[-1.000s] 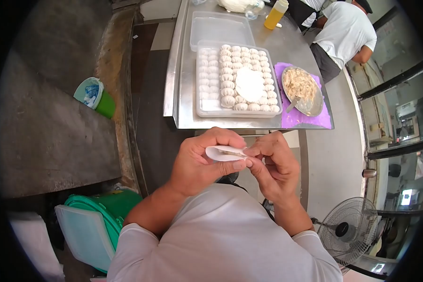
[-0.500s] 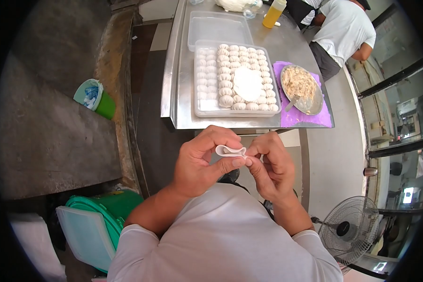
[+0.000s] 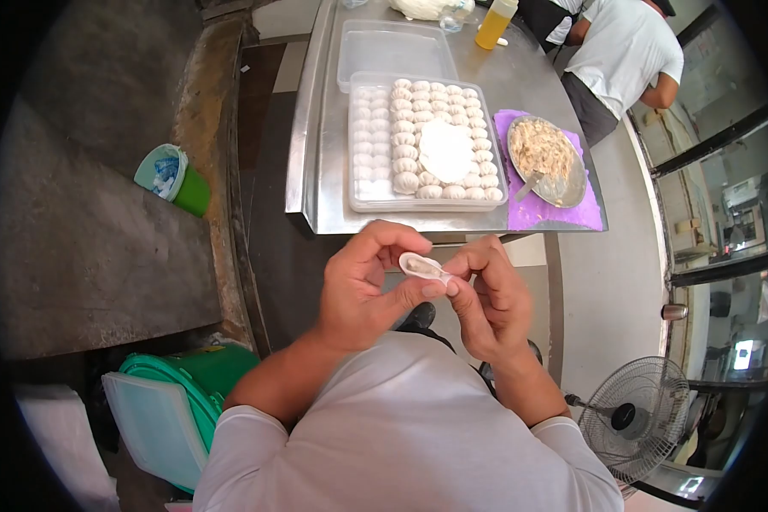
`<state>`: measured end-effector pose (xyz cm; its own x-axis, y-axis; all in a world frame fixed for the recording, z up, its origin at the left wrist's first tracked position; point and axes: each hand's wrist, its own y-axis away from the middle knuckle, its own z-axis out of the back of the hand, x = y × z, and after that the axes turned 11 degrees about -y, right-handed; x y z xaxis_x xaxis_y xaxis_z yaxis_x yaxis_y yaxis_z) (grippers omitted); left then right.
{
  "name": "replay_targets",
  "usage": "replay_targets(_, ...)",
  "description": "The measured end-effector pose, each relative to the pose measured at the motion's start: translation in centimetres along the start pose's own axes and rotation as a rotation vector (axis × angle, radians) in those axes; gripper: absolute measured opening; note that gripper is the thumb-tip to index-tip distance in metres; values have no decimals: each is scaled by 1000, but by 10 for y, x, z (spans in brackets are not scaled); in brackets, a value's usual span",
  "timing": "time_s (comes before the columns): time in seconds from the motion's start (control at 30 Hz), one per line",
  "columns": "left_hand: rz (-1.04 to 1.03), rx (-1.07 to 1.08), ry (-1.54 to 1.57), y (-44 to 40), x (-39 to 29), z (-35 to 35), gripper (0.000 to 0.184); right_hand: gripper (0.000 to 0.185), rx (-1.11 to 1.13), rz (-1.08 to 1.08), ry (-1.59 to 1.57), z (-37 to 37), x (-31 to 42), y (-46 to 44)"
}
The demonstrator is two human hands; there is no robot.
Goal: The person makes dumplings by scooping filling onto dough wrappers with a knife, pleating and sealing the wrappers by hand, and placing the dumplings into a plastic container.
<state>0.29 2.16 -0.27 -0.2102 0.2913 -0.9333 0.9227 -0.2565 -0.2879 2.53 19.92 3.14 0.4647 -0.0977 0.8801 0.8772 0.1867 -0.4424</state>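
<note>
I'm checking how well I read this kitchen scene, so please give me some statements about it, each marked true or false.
1. The left hand and right hand both hold the same dough wrapper. True.
2. The wrapper is completely closed. False: it gapes open, with filling showing inside.
3. A white disc lies over some of the pleated dumplings. True.
4. The metal bowl sits inside the plastic tray. False: it rests on a purple cloth to the right of the tray.
5. A bottle of yellow liquid stands toward the far end of the steel table. True.
</note>
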Motion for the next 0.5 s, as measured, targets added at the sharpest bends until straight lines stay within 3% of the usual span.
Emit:
replay_targets(0.07,-137,-46,-36,-2,10,-2,26,10,21,-11,-24,4,-2,1)
replay_targets(0.17,-98,19,-100,-5,8,-5,25,10,9,83,-61,11,-10,0)
replay_targets(0.3,-132,50,-182,-13,9,-16,24,10,-7,12,-93,22,-10,-2)
replay_targets(0.37,-125,-146,-29,-14,14,-30,20,10,30,12,-55,29,-13,-3)
replay_targets(0.5,-233,-110,-145,-24,28,-38,21,11,66,54,-70,46,-20,-8)
